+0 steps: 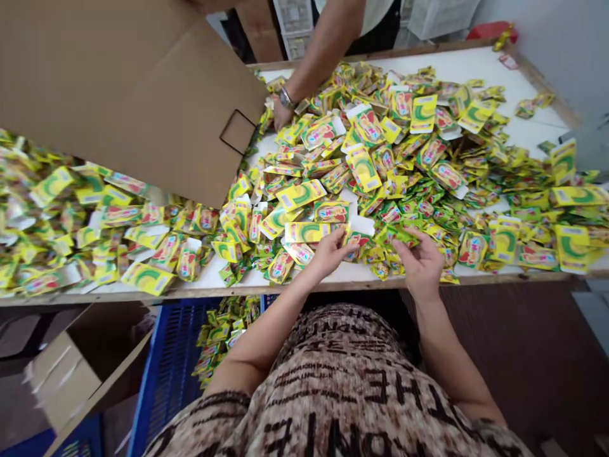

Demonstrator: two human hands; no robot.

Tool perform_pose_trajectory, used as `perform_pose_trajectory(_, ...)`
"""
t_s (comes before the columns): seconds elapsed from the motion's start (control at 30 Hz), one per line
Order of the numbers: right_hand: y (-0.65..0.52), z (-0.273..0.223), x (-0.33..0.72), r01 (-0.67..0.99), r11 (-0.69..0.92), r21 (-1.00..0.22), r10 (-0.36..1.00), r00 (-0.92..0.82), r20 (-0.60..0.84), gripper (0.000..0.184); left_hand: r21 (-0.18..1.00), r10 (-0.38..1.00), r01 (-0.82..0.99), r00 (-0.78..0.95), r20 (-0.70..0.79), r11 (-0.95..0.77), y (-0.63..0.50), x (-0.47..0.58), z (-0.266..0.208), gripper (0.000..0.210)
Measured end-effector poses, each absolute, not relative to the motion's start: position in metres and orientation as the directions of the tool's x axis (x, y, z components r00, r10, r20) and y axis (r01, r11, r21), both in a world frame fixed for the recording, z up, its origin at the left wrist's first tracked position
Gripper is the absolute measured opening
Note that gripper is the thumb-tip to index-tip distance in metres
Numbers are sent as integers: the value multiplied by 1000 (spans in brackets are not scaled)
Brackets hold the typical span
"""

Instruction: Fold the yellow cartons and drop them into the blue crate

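Note:
My left hand [329,255] is closed on a small yellow, red and green box [358,244], whose white end flap stands open toward the right. Between the thumb and fingers of my right hand [422,261] is a small green packet [398,235], a short way to the right of the box. Both hands are just above the table's near edge. Beneath and beyond them spreads a heap of small yellow boxes [364,168], several with open white flaps, mixed with loose green packets [431,190].
A large cardboard carton [133,95] covers the table's left part. Across the table [471,63], another person's hand [281,114], with a wristwatch, reaches into the pile beside it. Below the near edge are a blue crate [159,374] holding packets and an open cardboard box [71,381].

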State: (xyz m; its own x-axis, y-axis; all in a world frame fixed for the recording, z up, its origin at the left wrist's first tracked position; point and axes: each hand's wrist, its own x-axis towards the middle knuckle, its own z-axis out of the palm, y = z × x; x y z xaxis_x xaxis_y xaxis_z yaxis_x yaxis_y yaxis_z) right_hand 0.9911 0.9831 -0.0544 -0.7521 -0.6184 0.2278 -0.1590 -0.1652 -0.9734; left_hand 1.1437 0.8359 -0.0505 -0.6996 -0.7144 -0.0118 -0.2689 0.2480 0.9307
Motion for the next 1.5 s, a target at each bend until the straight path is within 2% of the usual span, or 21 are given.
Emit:
perform_pose_trajectory(0.1,967,-42,990,-458,-203,-865,-768,-474,431,22,931,-707,-301,-704,-70,208,849,1161,-66,31)
perform_pose_trajectory(0.17,960,-44,993,-609,-225,-761,-840,-275,469,22,921,-731,-322,-679,-63,220,857,1169,-76,33)
perform_pose_trajectory(0.33,960,-45,995,-736,-180,-652,-953,-34,302,23,934,-752,-303,-656,-61,188,877,1181,-92,36)
perform_pose_trajectory(0.43,961,-34,994,-750,-262,-607,-964,174,200,22,956,-715,-237,-697,-46,171,885,1183,-91,42)
perform_pose_trajectory(0.5,959,-30,996,-733,-308,-607,-951,241,192,21,964,-668,-209,-743,-50,161,885,1184,-88,46)
perform_pose_trajectory(0.67,953,-40,1010,-772,-249,-584,-916,-10,402,9,983,-649,-174,-755,-94,60,876,1187,-90,46)
perform_pose_trajectory(0.73,951,-45,1015,-788,-314,-529,-875,24,483,11,984,-669,-164,-740,-74,73,876,1188,-93,46)
perform_pose_trajectory(0.8,949,-50,1018,-795,-354,-492,-863,76,499,10,974,-684,-196,-727,-64,117,878,1190,-90,45)
perform_pose_trajectory(0.87,948,-55,1022,-767,-366,-528,-878,96,469,16,940,-648,-285,-755,-99,188,875,1194,-74,47)
perform_pose_trajectory(0.97,946,-66,1024,-672,-366,-644,-894,62,444,14,891,-567,-340,-815,-120,300,837,1211,-25,48)
perform_pose_trajectory(1.0,947,-70,1023,-649,-356,-673,-895,28,446,12,889,-601,-325,-796,-72,323,813,1221,-6,44)
perform_pose_trajectory(1.03,947,-74,1020,-635,-340,-694,-894,-11,448,11,876,-694,-325,-720,16,357,783,1232,11,36)
perform_pose_trajectory(1.1,948,-83,1014,-619,-290,-730,-892,-100,440,14,796,-889,-460,-410,203,393,716,1257,34,35)
perform_pose_trajectory(1.17,948,-91,1007,-604,-216,-767,-897,-188,401,17,703,-941,-631,-154,302,328,653,1279,36,37)
perform_pose_trajectory(1.2,948,-95,1004,-592,-182,-785,-899,-223,377,18,656,-947,-694,-122,298,296,627,1286,30,36)
perform_pose_trajectory(1.3,946,-105,1001,-542,-112,-833,-898,-304,318,19,471,-971,-850,-176,164,234,589,1284,-5,42)
perform_pose_trajectory(1.4,942,-111,1004,-497,-68,-865,-887,-366,280,20,258,-952,-922,-304,-29,287,590,1255,-33,47)
perform_pose_trajectory(1.5,939,-115,1007,-478,-58,-876,-882,-387,270,21,204,-913,-909,-391,-121,362,602,1218,-42,42)
